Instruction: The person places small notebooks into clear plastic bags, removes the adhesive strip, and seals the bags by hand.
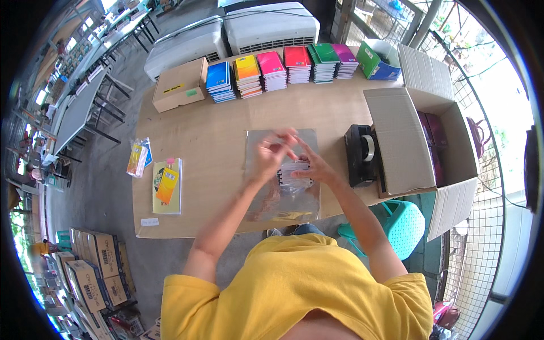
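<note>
A small white packet with black marks along its sides (293,175), seemingly in clear plastic, lies on a shiny silver sheet (263,198) in front of me. My right hand (318,168) reaches over the packet's right side, its thumb across the top and its index finger stretched toward my left hand. My left hand (275,152) hovers just above the packet's far left, close to the right fingertips. Motion smears its fingers, so whether they pinch anything is not visible.
Stacks of coloured notebooks (272,71) line the table's far edge beside a closed cardboard box (181,85). A black tape dispenser (360,156) and an open carton (399,136) stand right. Left lie a notebook with a yellow booklet (167,186) and bagged booklets (139,157). A turquoise stool (403,229) is at lower right.
</note>
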Demonstrator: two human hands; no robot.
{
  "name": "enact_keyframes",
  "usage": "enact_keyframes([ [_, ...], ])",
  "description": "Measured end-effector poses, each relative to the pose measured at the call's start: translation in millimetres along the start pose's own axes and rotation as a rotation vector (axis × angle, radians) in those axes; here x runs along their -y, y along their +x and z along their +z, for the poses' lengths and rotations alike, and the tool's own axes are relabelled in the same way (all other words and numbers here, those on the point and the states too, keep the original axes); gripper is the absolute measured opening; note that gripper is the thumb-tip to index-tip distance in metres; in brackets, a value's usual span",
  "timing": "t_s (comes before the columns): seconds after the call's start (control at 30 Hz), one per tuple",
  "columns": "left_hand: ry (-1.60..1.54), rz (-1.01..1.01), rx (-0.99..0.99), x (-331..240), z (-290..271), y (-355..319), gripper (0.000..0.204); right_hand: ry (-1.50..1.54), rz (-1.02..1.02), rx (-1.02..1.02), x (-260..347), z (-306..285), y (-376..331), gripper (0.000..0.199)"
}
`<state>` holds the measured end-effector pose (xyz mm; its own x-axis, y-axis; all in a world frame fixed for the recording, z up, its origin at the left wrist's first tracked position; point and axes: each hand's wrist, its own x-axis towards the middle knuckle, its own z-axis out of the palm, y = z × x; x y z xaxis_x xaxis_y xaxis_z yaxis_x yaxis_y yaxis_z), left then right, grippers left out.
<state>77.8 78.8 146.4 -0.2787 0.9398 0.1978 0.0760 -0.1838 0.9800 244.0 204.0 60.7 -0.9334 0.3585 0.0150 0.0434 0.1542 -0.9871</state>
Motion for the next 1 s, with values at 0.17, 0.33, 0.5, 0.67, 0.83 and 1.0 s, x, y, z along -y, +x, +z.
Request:
enact_keyframes([
  [0.17,0.709,0.394,-0.072,-33,10,-43,0.04,0.088,0.022,0.015,0,-1,1,0.114],
  [0.33,0.509,0.342,-0.213,-6,11,-66,0.04,0.105,0.033,0.011,-4,-2,-1,0.113],
  [0.5,0.808,0.266,-0.174,-11,31,-77,0.025,0.109,0.052,0.016,-6,-5,-2,0.11],
  [0.67,0.757,0.239,-0.183,41,32,-71,0.022,0.207,0.128,0.043,4,-4,1,0.104],
  [0.83,0.411,0.009,-0.208,63,39,-61,0.04,0.061,-0.132,-0.174,12,-12,5,0.074],
  [1.0,-0.025,-0.216,-0.234,72,24,-46,0.066,0.034,-0.018,-0.183,25,-1,-8,0.022],
])
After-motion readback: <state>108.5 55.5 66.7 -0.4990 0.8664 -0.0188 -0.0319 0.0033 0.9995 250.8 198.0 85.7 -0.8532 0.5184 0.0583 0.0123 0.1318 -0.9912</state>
